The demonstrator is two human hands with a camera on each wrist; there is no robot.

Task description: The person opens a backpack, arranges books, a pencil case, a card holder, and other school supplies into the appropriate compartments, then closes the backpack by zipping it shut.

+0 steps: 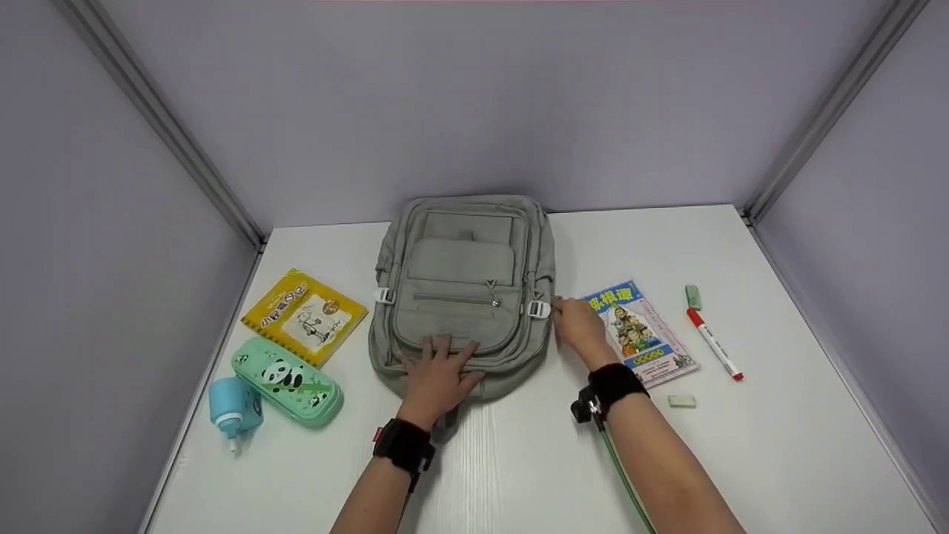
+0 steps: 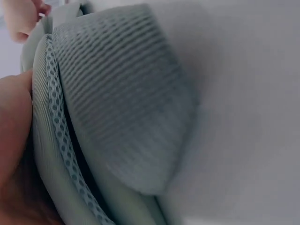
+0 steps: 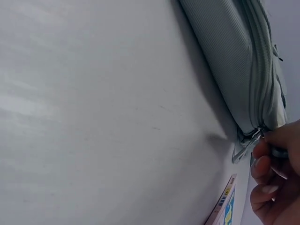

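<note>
A grey-green backpack (image 1: 460, 289) lies flat on the white table (image 1: 519, 460), front pockets up. My left hand (image 1: 439, 354) rests on its lower front with fingers spread and straight; the left wrist view shows the palm (image 2: 14, 131) against the backpack's (image 2: 122, 93) padded mesh edge. My right hand (image 1: 561, 305) is at the backpack's right side by a white buckle (image 1: 539, 309). In the right wrist view, the right hand's fingers (image 3: 276, 145) pinch a metal zipper pull (image 3: 248, 140) at the end of the backpack's (image 3: 225, 51) side zip.
Left of the bag lie a yellow book (image 1: 305, 316), a green panda pencil case (image 1: 288, 381) and a blue bottle (image 1: 233, 408). To the right are a colourful booklet (image 1: 641, 334), a red marker (image 1: 713, 343), a green eraser (image 1: 692, 297) and a white eraser (image 1: 681, 401). Walls enclose three sides.
</note>
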